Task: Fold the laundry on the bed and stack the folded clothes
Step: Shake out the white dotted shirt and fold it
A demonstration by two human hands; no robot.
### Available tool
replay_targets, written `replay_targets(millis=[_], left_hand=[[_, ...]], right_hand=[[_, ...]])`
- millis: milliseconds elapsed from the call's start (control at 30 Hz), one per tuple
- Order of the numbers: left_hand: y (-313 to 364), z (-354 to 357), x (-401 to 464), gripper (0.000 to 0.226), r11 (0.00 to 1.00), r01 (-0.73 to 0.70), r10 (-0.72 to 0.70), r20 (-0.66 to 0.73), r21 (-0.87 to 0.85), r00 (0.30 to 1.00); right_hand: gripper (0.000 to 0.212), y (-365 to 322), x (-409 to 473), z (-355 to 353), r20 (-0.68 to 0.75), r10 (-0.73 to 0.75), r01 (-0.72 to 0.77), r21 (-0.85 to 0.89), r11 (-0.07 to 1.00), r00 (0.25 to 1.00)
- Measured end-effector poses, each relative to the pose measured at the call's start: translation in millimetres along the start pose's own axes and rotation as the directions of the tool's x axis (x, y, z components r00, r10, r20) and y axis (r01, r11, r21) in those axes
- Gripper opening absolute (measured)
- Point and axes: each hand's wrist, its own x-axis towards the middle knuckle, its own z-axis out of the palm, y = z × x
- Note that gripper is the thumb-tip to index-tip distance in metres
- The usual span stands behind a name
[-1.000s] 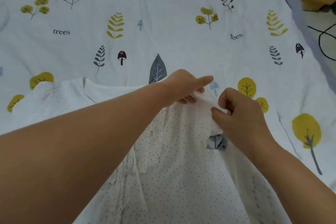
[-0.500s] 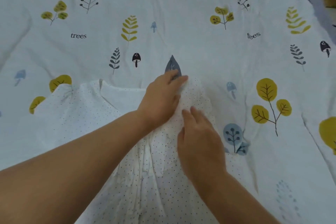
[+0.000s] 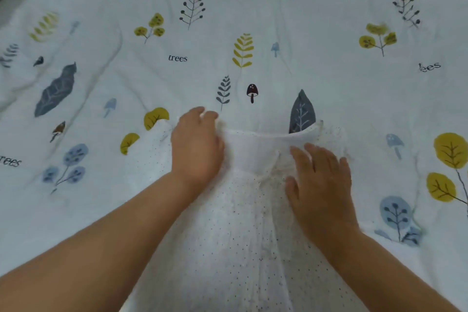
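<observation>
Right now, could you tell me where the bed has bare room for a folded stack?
The bedsheet lies bare beyond the dotted garment, and on both sides of it. The near centre is crowded: the left hand grips the garment's collar edge and the right hand presses it flat.

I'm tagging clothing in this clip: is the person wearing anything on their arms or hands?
Nothing that shows. The left hand and right hand are bare: no gloves, rings, watch or bracelets. Both forearms are uncovered to the frame's edge, no sleeve in view.
</observation>
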Motion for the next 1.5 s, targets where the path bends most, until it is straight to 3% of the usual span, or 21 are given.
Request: replay_targets(millis=[67, 133, 200, 267, 367, 467, 533, 600, 667, 700, 767, 800, 867, 967, 1033, 1067, 1133, 1233, 1333, 1433, 1500], left_hand=[[-48.7, -23.4, 0.8, 0.048, 0.973, 0.206, -0.207, 0.004, 0.100, 0.978], [-88.9, -38.6, 2.9, 0.050, 0.917, 0.372, -0.389, 0.124, 0.141, 0.913], [-115.6, -47.1, 4.0, 0.049, 0.878, 0.465, -0.478, 0.275, 0.117, 0.834], [-130.6, -52.3, 2.9, 0.034, 0.875, 0.483, -0.457, 0.375, 0.026, 0.807], [-132.5, -60.0, -2.7, 0.018, 0.882, 0.425, -0.314, 0.422, -0.201, 0.850], [-119.2, -71.1, -6.0, 0.021, 0.923, 0.279, -0.188, 0.323, -0.265, 0.928], [-104.9, -79.1, -10.8, 0.034, 0.980, 0.103, -0.052, 0.276, -0.173, 0.960], [-89.1, -85.6, -20.0, 0.041, 0.995, -0.104, 0.098, 0.237, 0.010, 0.967], [-76.0, -86.2, -30.8, 0.041, 0.978, -0.202, 0.186, 0.208, 0.057, 0.960], [-70.7, -85.0, -35.9, 0.040, 0.975, -0.221, 0.210, 0.229, 0.025, 0.951], [-62.1, -82.8, -45.7, 0.028, 0.972, -0.164, 0.215, 0.369, -0.166, 0.904], [-59.3, -82.6, -49.5, 0.020, 0.959, -0.076, 0.197, 0.453, -0.273, 0.869], [-59.6, -81.3, -55.0, 0.018, 0.941, 0.065, 0.131, 0.534, -0.333, 0.835], [-68.4, -71.4, -57.1, 0.018, 0.991, 0.048, -0.002, 0.348, -0.123, 0.937], [-70.3, -63.0, -60.2, 0.018, 0.999, 0.040, -0.035, 0.181, -0.020, 0.983], [-71.5, -56.1, -62.5, 0.026, 1.000, -0.018, 0.017, 0.119, 0.002, 0.993], [-74.4, -40.8, -68.2, 0.047, 0.983, -0.181, 0.176, 0.099, 0.041, 0.979], [-83.5, -16.3, -73.5, 0.060, 0.926, -0.326, 0.254, 0.324, 0.189, 0.911], [-95.3, 3.8, -74.9, 0.056, 0.875, -0.365, 0.168, 0.508, 0.317, 0.845], [-94.0, 11.0, -73.0, 0.058, 0.879, -0.332, 0.106, 0.538, 0.343, 0.836], [-87.6, 7.5, -74.9, 0.061, 0.894, -0.302, 0.095, 0.519, 0.330, 0.849]], right_hand=[[0.043, -21.3, 8.2, -0.3, 0.050, -0.065, 0.061, 0.066, 0.996, 0.997], [0.042, -41.9, 16.3, 3.6, 0.102, -0.134, 0.122, 0.115, 0.986, 0.986], [0.041, -64.4, 25.3, 8.5, 0.121, -0.197, 0.179, 0.144, 0.973, 0.973], [0.042, -86.1, 36.6, 13.8, 0.159, -0.242, 0.217, 0.158, 0.963, 0.957], [0.041, -116.2, 50.8, 20.3, 0.267, -0.263, 0.212, 0.207, 0.955, 0.927], [0.028, -137.6, 58.9, 22.7, 0.348, -0.140, -0.018, 0.416, 0.909, 0.927], [0.031, -148.1, 61.4, 17.6, 0.503, 0.008, -0.381, 0.643, 0.664, 0.864], [0.037, -153.8, 63.1, 12.4, 0.731, 0.008, -0.682, 0.633, 0.366, 0.682], [0.033, -155.4, 62.4, 10.9, 0.829, -0.099, -0.789, 0.554, 0.265, 0.550], [0.025, -154.9, 61.9, 11.2, 0.829, -0.133, -0.796, 0.559, 0.234, 0.543], [0.011, -151.1, 64.1, 14.3, 0.790, -0.069, -0.767, 0.609, 0.201, 0.609], [0.012, -146.7, 65.5, 16.1, 0.769, 0.005, -0.753, 0.624, 0.210, 0.639], [0.014, -134.7, 65.8, 17.1, 0.719, 0.147, -0.717, 0.608, 0.340, 0.679], [0.028, -119.8, 54.8, 23.3, 0.548, 0.256, -0.546, 0.468, 0.695, 0.796], [0.052, -117.6, 41.0, 32.3, 0.324, 0.210, -0.312, 0.305, 0.900, 0.922], [0.062, -117.9, 34.4, 36.9, 0.220, 0.143, -0.193, 0.222, 0.956, 0.965], [0.069, -117.2, 23.9, 48.6, 0.179, -0.031, 0.020, 0.067, 0.998, 0.983], [0.064, -105.8, 12.0, 67.6, 0.372, -0.177, 0.239, -0.129, 0.962, 0.911], [0.063, -94.7, 9.4, 76.9, 0.513, -0.172, 0.305, -0.187, 0.934, 0.841], [0.066, -95.7, 14.1, 71.0, 0.555, -0.188, 0.316, -0.143, 0.938, 0.810], [0.064, -96.8, 10.7, 59.6, 0.513, -0.223, 0.307, -0.083, 0.948, 0.829]])
